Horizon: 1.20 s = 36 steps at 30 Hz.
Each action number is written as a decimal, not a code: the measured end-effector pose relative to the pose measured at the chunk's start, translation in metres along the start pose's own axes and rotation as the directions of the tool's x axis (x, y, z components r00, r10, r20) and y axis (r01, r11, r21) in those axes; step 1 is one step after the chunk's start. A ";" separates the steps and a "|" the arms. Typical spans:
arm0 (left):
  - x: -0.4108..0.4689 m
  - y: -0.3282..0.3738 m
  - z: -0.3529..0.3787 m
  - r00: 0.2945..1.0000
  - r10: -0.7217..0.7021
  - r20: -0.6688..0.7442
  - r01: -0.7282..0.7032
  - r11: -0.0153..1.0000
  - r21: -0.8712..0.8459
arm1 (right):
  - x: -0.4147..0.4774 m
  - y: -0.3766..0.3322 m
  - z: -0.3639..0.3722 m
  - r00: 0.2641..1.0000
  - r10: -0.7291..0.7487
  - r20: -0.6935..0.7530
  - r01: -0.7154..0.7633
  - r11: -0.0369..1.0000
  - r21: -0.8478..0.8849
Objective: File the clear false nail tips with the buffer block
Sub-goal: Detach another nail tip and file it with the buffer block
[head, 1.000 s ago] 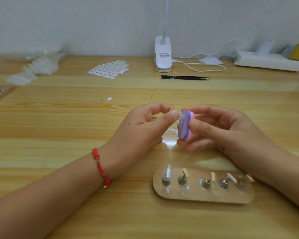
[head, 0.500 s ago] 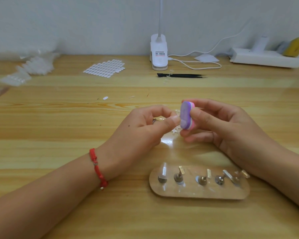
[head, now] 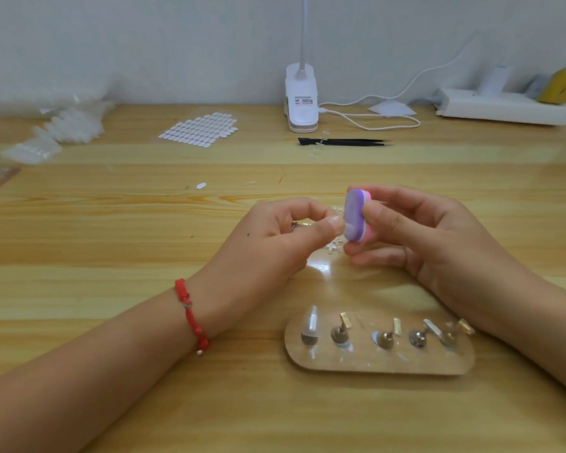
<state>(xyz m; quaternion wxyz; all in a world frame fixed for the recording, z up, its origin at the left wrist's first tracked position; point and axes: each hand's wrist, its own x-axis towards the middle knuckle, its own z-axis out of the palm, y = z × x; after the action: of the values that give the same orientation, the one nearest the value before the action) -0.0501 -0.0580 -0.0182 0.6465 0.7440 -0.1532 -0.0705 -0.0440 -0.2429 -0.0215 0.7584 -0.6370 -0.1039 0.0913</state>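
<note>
Buffer block (head: 356,219) in right hand (head: 419,237)

Soft, even light, a slightly hazy picture.
You get a bright glare patch on the wooden table (head: 324,266) between your wrists; shadows stay faint, and the far left corner blurs and bends.

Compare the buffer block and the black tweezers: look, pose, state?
The buffer block is short, rounded, purple and pink; the black tweezers are long, thin and pointed. The block stands on end, pinched in the right hand; the tweezers lie flat and untouched on the table, farther back near the lamp base.
</note>
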 end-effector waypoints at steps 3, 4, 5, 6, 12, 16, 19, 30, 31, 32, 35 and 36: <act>0.001 0.000 -0.001 0.999 -0.008 -0.038 0.006 0.999 -0.054 | 0.001 0.000 0.000 1.000 0.007 0.001 -0.007 1.000 0.013; 0.002 0.000 -0.002 0.998 -0.016 -0.059 0.011 0.997 -0.080 | 0.000 0.000 0.001 1.000 0.006 0.022 -0.005 1.000 -0.012; 0.003 -0.001 -0.002 0.997 -0.022 -0.072 0.015 0.996 -0.090 | 0.000 0.000 0.002 0.999 0.003 0.046 -0.001 0.999 -0.038; 0.004 -0.001 -0.002 0.997 -0.022 -0.073 0.016 0.997 -0.078 | -0.001 0.000 0.003 0.998 -0.001 0.059 0.005 0.999 -0.053; 0.001 -0.001 0.000 0.999 -0.004 -0.044 0.004 1.000 -0.019 | 0.001 0.000 0.000 1.000 0.005 -0.020 -0.005 1.000 0.018; 0.004 -0.001 -0.002 0.997 -0.019 -0.075 0.016 0.999 -0.034 | -0.002 0.000 0.003 0.999 -0.014 0.050 0.017 0.998 -0.064; 0.002 -0.001 0.000 1.000 0.003 -0.030 -0.003 1.000 -0.005 | 0.000 -0.001 0.000 1.000 -0.015 -0.021 0.015 1.000 -0.003; 0.002 0.002 0.000 1.000 -0.008 -0.016 0.007 0.997 -0.077 | 0.000 -0.001 0.001 1.000 -0.016 -0.021 0.016 1.000 0.000; 0.003 0.002 0.000 0.999 -0.014 -0.032 0.011 0.996 -0.091 | -0.001 -0.001 0.002 1.000 -0.015 -0.002 0.015 1.000 -0.017; 0.003 0.002 -0.001 0.998 -0.022 -0.052 0.016 0.993 -0.114 | -0.001 -0.001 0.003 1.000 -0.015 0.026 0.016 0.999 -0.044; 0.003 0.002 -0.001 0.998 -0.021 -0.063 0.015 0.995 -0.104 | -0.003 -0.001 0.004 0.998 -0.031 0.050 0.035 0.997 -0.076; 0.003 0.001 -0.001 0.999 -0.015 -0.047 0.011 0.997 -0.077 | -0.003 -0.001 0.004 0.999 -0.038 0.036 0.041 0.997 -0.070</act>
<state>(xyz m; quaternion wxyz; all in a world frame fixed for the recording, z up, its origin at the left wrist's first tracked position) -0.0474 -0.0580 -0.0164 0.6777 0.7210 -0.1300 -0.0628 -0.0480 -0.2404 -0.0197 0.7350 -0.6596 -0.1329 0.0836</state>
